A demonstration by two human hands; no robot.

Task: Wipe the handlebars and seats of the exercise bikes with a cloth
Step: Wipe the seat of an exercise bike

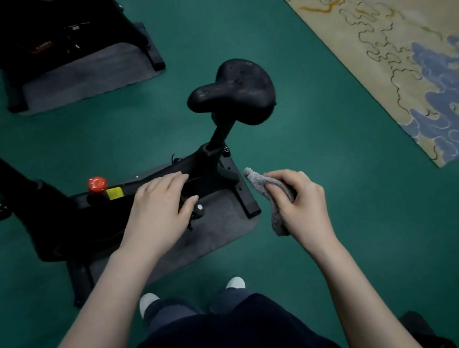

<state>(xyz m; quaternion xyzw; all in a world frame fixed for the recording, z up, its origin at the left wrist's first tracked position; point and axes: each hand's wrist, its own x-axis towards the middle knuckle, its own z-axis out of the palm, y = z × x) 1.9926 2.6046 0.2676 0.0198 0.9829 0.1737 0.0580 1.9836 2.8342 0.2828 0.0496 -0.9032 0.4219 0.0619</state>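
Seat (233, 92) sits mid-view atop a round black post (222, 132); matte black padded saddle, broad rounded rear, narrow nose pointing left, surface lightly dimpled w/ pale specks; it's apart from both hands.

Cloth (255, 180) is below-right of the seat, in the R hand (300, 203); grey, nubbly, terry-like fabric, bunched up; one rounded end pokes up past the thumb, the other hangs under the palm; R fingers curl round it, thumb pressing on top.

L hand (158, 212) is over the bike frame (162, 174), near the cloth hand on its left; fingers fairly straight & close together, thumb out to the side, holding nothing; can't tell if it touches the frame.

Frame is smooth black, w/ a glossy round red knob (97, 184) & a yellow label (114, 193) just beside it.

Bike stands on a dark grey felt-like mat (222, 229) w/ a rounded corner; 2nd bike (49, 31) top left on a similar mat (92, 75).

Floor (359, 183) is flat green; at right a beige rug (346, 5) w/ wavy dark lines & blue-grey patches; white shoe toes (148, 302) show below the hands.
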